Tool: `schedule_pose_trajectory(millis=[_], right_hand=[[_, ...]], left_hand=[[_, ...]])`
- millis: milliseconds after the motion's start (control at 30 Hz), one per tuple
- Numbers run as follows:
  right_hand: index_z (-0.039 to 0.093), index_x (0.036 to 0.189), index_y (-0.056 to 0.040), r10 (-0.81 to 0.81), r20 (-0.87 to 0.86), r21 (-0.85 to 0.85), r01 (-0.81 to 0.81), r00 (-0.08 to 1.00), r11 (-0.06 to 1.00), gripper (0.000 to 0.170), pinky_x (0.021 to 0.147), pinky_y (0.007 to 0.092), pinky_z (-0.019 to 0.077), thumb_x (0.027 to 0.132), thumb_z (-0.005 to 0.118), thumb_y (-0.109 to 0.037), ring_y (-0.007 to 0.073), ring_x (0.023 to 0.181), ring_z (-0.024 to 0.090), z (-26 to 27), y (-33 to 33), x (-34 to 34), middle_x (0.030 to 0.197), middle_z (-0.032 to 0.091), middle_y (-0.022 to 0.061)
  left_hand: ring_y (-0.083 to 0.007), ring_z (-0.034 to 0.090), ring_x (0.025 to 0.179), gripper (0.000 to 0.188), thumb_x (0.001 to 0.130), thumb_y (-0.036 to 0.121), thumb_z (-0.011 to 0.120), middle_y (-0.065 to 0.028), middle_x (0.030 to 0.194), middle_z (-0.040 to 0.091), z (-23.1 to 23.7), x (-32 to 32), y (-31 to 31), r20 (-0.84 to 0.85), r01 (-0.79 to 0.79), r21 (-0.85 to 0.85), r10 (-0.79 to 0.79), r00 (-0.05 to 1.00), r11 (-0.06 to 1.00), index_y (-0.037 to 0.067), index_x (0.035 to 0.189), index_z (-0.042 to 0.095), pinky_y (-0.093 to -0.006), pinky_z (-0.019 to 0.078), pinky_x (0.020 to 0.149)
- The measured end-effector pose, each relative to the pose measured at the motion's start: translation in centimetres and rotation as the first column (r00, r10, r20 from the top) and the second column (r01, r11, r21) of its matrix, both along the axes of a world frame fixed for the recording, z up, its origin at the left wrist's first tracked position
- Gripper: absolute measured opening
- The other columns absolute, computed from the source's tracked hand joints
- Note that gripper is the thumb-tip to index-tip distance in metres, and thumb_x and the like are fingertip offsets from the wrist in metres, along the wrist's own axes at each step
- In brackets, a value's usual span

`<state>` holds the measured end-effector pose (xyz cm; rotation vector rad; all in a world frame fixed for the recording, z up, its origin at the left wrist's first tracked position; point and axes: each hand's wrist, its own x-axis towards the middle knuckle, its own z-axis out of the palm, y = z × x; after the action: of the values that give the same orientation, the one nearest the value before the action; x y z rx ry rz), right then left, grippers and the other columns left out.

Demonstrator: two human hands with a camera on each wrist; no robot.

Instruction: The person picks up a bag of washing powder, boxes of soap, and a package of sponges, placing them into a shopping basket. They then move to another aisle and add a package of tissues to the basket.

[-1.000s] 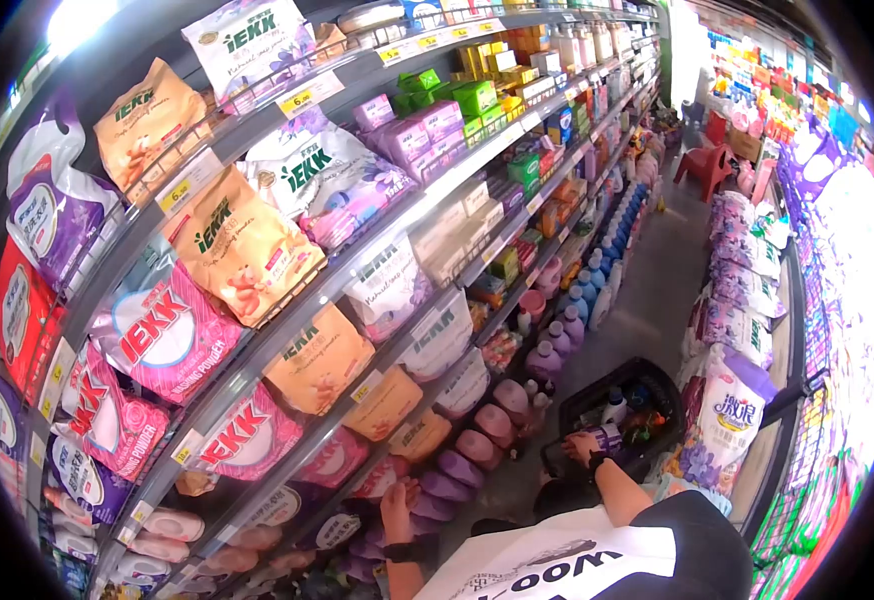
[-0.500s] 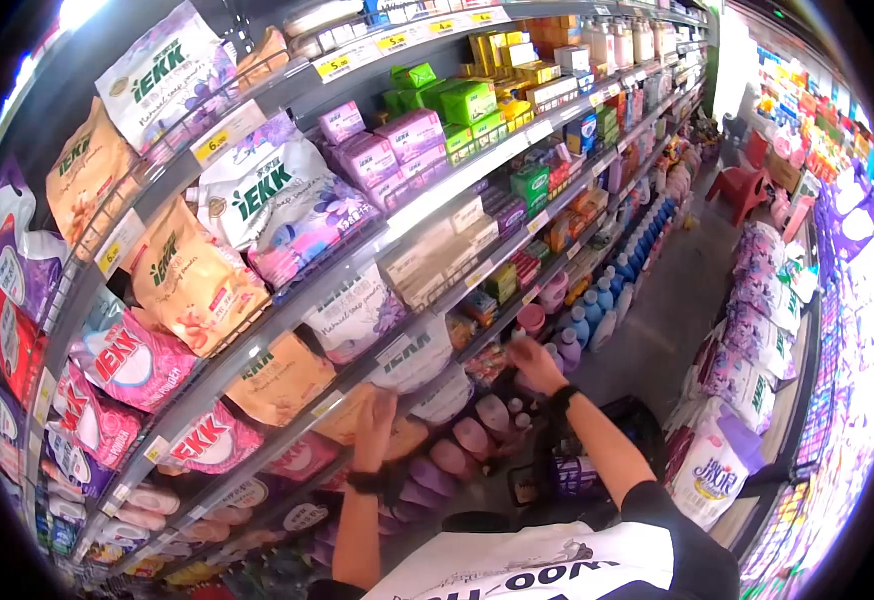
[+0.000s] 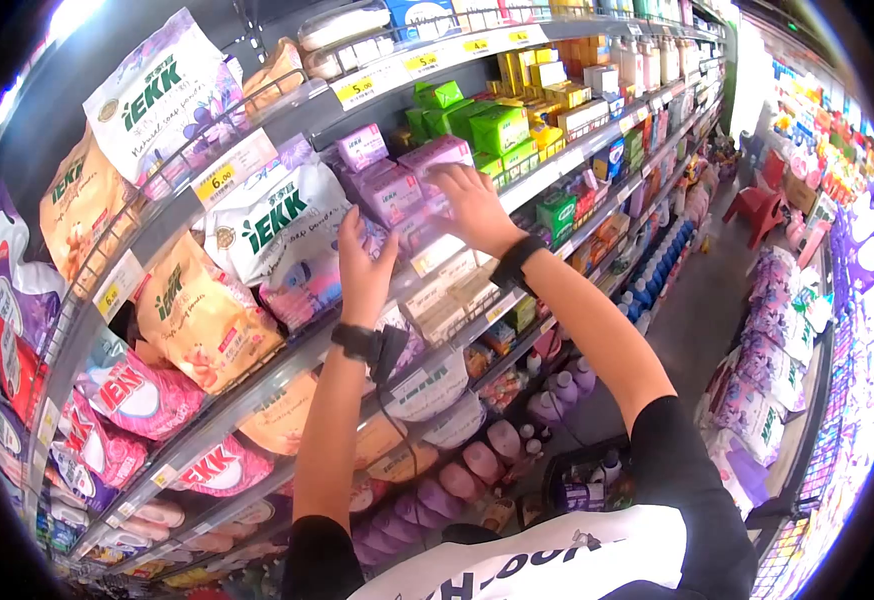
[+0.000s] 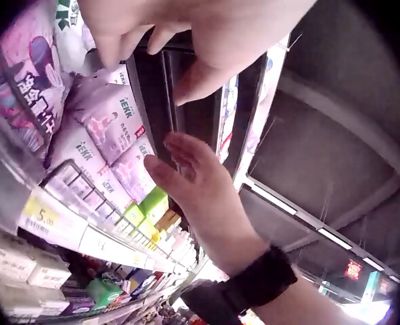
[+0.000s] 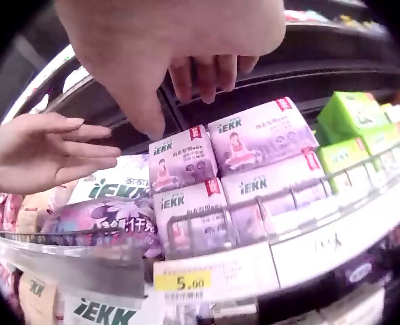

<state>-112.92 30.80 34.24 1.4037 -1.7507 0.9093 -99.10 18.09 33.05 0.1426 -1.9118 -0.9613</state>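
Purple IEKK soap packs (image 3: 392, 190) sit stacked two high behind a wire rail on the shelf. Over their right part my right hand (image 3: 477, 210) reaches in, fingers bent loosely downward. In the right wrist view that hand (image 5: 179, 40) is above the top packs (image 5: 264, 135), holding nothing. My left hand (image 3: 367, 270) is raised at the left of the stack, its fingers spread and empty. Beside it stands a white and purple IEKK powder bag (image 3: 282, 225). The left wrist view has the left hand (image 4: 193, 34) overhead and the right hand (image 4: 203, 193) beyond the packs.
A wire shelf rail (image 5: 206, 217) with a 5.00 price tag (image 5: 186, 281) runs before the packs. Green boxes (image 3: 497, 125) stand to their right. On the floor is a dark basket (image 3: 592, 475) holding goods. Bags of powder (image 3: 757, 370) line the aisle's right side.
Both hands have risen from low near the floor basket and lower shelves to the purple soap packs. The right hand has let go of the items in the basket area, and the view has turned slightly.
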Motion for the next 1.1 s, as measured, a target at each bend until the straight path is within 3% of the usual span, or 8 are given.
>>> schedule_pose_trajectory(millis=[267,400,433,467,567,700,800,1100], right_hand=[[0.039,0.121,-0.0107,-0.118,-0.253,0.308,0.195,0.960,0.931,0.078,0.092,0.0448,0.0270,0.055,0.073,-0.036,0.0258,0.120,0.032,3.5,-6.4,-3.3,0.126,0.039,0.0092],[0.041,0.122,-0.0127,0.000,-0.271,0.436,0.123,0.962,0.892,0.084,0.082,0.0410,0.0310,0.053,0.071,-0.048,0.0217,0.111,0.042,4.3,-7.8,-2.7,0.114,0.050,0.0073],[0.047,0.115,-0.0134,-0.032,-0.243,0.477,0.148,0.969,0.866,0.072,0.077,0.0396,0.0320,0.053,0.071,-0.042,0.0202,0.103,0.046,4.7,-8.1,-2.2,0.105,0.054,0.0041],[0.054,0.105,-0.0143,-0.019,-0.268,0.482,0.151,0.963,0.863,0.062,0.074,0.0398,0.0323,0.051,0.070,-0.040,0.0185,0.096,0.049,4.6,-8.4,-2.2,0.096,0.056,0.0013],[0.057,0.099,-0.0170,-0.127,-0.276,0.529,0.261,0.953,0.808,0.063,0.073,0.0380,0.0306,0.048,0.070,-0.051,0.0193,0.097,0.047,3.8,-9.7,-2.1,0.095,0.056,0.0009],[0.054,0.103,-0.0140,-0.156,-0.335,0.337,0.272,0.929,0.901,0.054,0.083,0.0372,0.0283,0.053,0.068,-0.031,0.0179,0.104,0.043,1.2,-10.6,-3.4,0.105,0.052,0.0003],[0.049,0.107,-0.0108,-0.101,-0.246,0.403,0.196,0.964,0.894,0.050,0.085,0.0376,0.0289,0.059,0.061,-0.022,0.0203,0.106,0.042,2.2,-8.9,-2.3,0.111,0.049,0.0047],[0.046,0.110,-0.0097,-0.146,-0.302,0.355,0.253,0.942,0.900,0.046,0.086,0.0356,0.0310,0.066,0.056,-0.018,0.0204,0.110,0.041,1.1,-6.4,-0.7,0.115,0.047,0.0067]], left_hand=[[-0.0258,0.050,0.096,0.065,0.070,0.015,0.067,-0.0198,0.109,0.047,-0.2,-5.6,-4.7,-0.033,-0.184,-0.245,0.181,0.983,0.952,-0.006,0.120,0.032,-0.0326,0.0382,0.086],[-0.0236,0.049,0.092,0.068,0.064,0.015,0.073,-0.0143,0.103,0.048,1.2,-5.9,-4.5,-0.030,0.214,-0.048,-0.216,0.976,0.976,-0.005,0.115,0.033,-0.0328,0.0409,0.081],[-0.0213,0.050,0.089,0.061,0.065,0.010,0.071,-0.0125,0.101,0.049,0.5,-6.6,-5.6,0.067,0.110,-0.074,-0.105,0.992,0.991,-0.003,0.113,0.035,-0.0317,0.0417,0.079],[-0.0195,0.051,0.085,0.061,0.064,0.009,0.071,-0.0108,0.101,0.049,2.0,-5.3,-4.1,0.105,0.272,0.154,-0.289,0.951,0.950,-0.003,0.112,0.035,-0.0300,0.0433,0.074],[-0.0199,0.048,0.094,0.051,0.066,0.009,0.067,-0.0113,0.104,0.049,0.4,-6.2,-5.7,0.122,0.311,0.146,-0.329,0.936,0.939,-0.002,0.109,0.041,-0.0323,0.0387,0.083],[-0.0238,0.046,0.098,0.059,0.062,0.009,0.070,-0.0135,0.109,0.046,-3.0,-8.7,-9.7,0.009,0.143,-0.301,-0.147,0.989,0.943,-0.003,0.110,0.039,-0.0338,0.0373,0.084],[-0.0416,0.039,0.107,0.087,0.057,0.018,0.073,-0.0280,0.111,0.043,-1.2,-7.3,-7.5,0.097,0.005,-0.308,0.026,0.995,0.951,-0.008,0.124,0.025,-0.0422,0.0309,0.092],[-0.0431,0.037,0.107,0.101,0.047,0.023,0.077,-0.0298,0.115,0.037,-1.9,-7.9,-7.4,0.092,-0.176,-0.334,0.218,0.972,0.926,-0.004,0.127,0.022,-0.0459,0.0323,0.090]])
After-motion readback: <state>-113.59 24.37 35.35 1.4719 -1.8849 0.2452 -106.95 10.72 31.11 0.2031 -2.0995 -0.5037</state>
